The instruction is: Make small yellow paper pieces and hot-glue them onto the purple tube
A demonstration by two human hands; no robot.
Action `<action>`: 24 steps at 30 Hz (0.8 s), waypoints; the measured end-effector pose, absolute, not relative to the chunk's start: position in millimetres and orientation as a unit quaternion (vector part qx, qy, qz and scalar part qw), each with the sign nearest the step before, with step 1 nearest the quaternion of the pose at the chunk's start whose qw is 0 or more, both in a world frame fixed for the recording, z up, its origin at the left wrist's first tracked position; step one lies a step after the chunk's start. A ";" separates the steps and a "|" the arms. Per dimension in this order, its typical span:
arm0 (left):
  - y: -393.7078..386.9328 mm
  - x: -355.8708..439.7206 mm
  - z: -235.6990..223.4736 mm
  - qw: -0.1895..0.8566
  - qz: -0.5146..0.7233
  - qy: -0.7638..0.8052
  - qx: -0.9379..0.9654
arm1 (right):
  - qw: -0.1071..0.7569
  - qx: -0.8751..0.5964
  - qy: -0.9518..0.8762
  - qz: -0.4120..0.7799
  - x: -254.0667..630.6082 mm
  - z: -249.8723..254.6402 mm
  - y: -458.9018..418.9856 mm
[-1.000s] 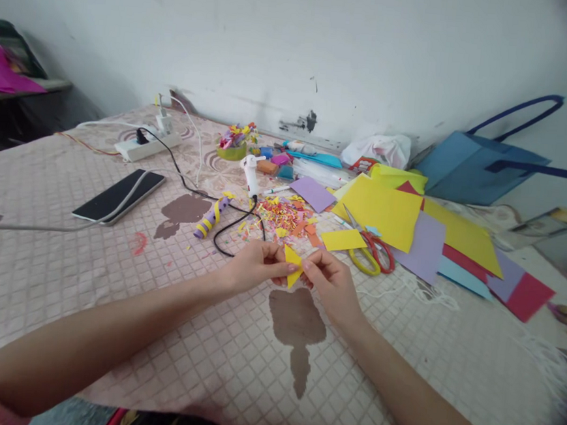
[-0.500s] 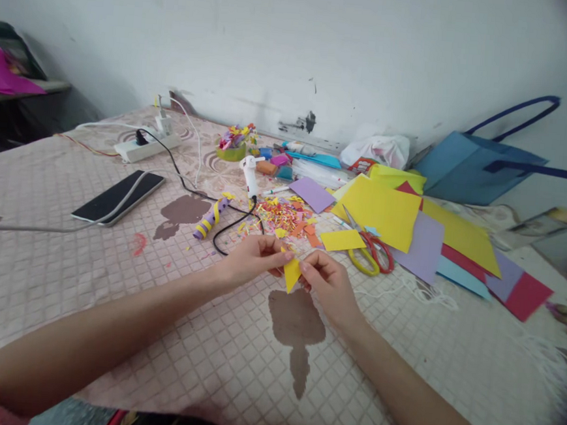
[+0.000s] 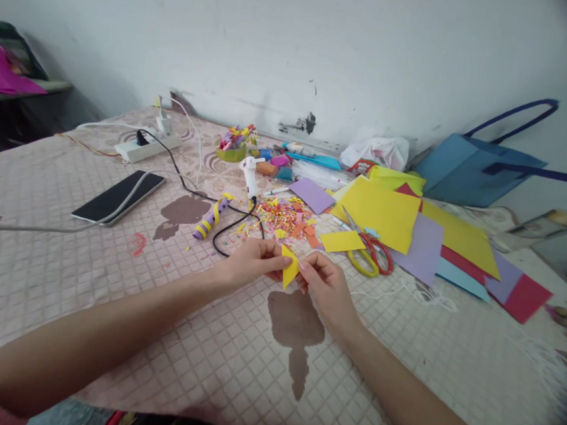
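Observation:
A small piece of yellow paper (image 3: 289, 270), pointed at its lower end, is pinched between my two hands above the table. My left hand (image 3: 257, 260) grips its left side with thumb and fingers. On its right edge, the thumb and fingertips of my right hand (image 3: 326, 282) are closed. Just beyond the hands lies a heap of coloured paper scraps (image 3: 280, 219). Scissors (image 3: 369, 249) with red and yellow handles rest to the right, partly over a yellow paper strip (image 3: 343, 241). A purple roll wound with yellow (image 3: 213, 217) lies to the left.
A white glue gun (image 3: 250, 176) stands behind the scraps, its black cord running to a power strip (image 3: 147, 147). A dark phone-like slab (image 3: 118, 197) lies left. Coloured sheets (image 3: 379, 212), white string (image 3: 424, 294) and a blue bag (image 3: 480, 169) occupy the right. A green bowl (image 3: 231, 152) sits behind.
The yellow piece has turned slightly and its lower tip has shifted up and left. Both hands keep their pinch, moving only a little. The other things lie as before.

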State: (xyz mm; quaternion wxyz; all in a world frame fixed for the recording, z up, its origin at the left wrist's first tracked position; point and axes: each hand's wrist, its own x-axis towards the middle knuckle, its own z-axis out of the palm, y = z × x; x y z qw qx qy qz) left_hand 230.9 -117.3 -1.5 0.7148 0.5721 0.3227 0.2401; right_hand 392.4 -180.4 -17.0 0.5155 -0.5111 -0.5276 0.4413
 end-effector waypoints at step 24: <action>-116.6 230.6 -2.0 0.680 0.258 0.352 0.589 | 0.463 -0.530 -0.543 0.458 392.5 -17.7 -181.2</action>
